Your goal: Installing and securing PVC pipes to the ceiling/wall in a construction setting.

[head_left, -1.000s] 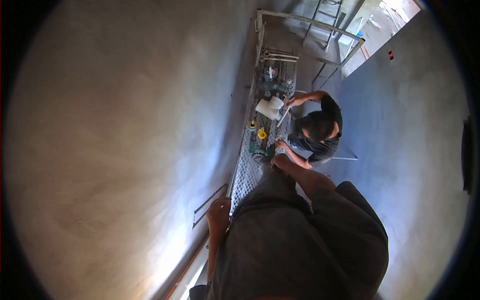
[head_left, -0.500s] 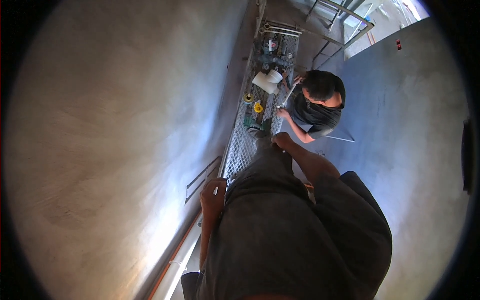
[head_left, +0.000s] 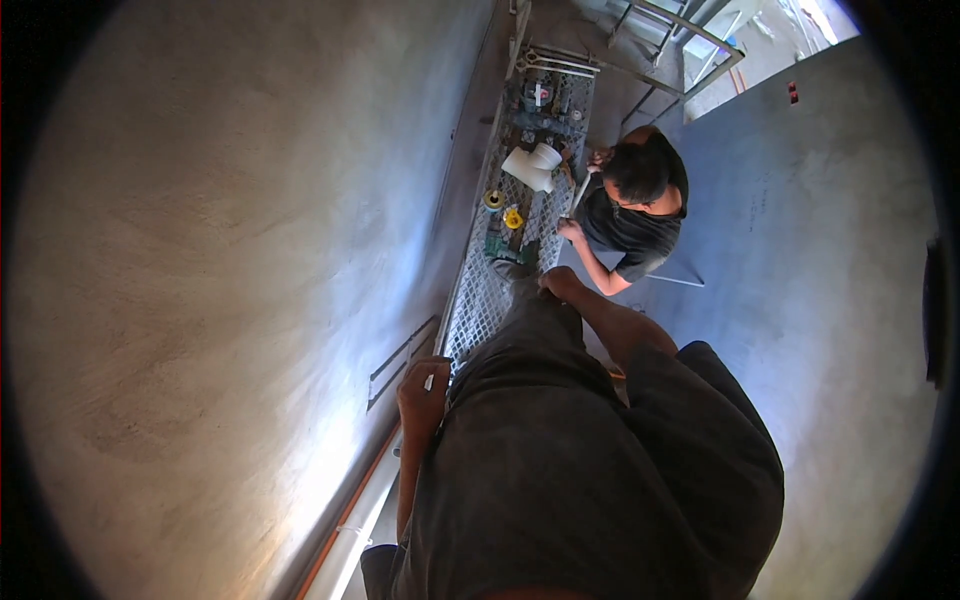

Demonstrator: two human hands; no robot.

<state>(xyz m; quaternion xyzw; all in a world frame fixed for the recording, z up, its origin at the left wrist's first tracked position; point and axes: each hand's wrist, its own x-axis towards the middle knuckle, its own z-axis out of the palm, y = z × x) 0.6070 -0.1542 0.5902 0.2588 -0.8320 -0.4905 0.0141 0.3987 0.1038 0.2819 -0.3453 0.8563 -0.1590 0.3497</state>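
- While the view looked straight down the person's dark-clothed body, the long mesh platform ran away from them, its long axis pointing from the lower left toward the upper right, hard beside the grey wall.
- The left hand rested at the platform's near end, by its wall-side edge, forearm dropping straight down; it was curled around something small and pale, which was too small to name.
- The right hand reached farther forward, the arm stretched and slightly bent, at the platform's right edge; whether it gripped anything could not be told.
- Farther along the mesh lay a white pipe elbow, a yellow fitting and a green tool.
- A co-worker in a dark shirt stood just beside the platform's right edge, both hands at it.
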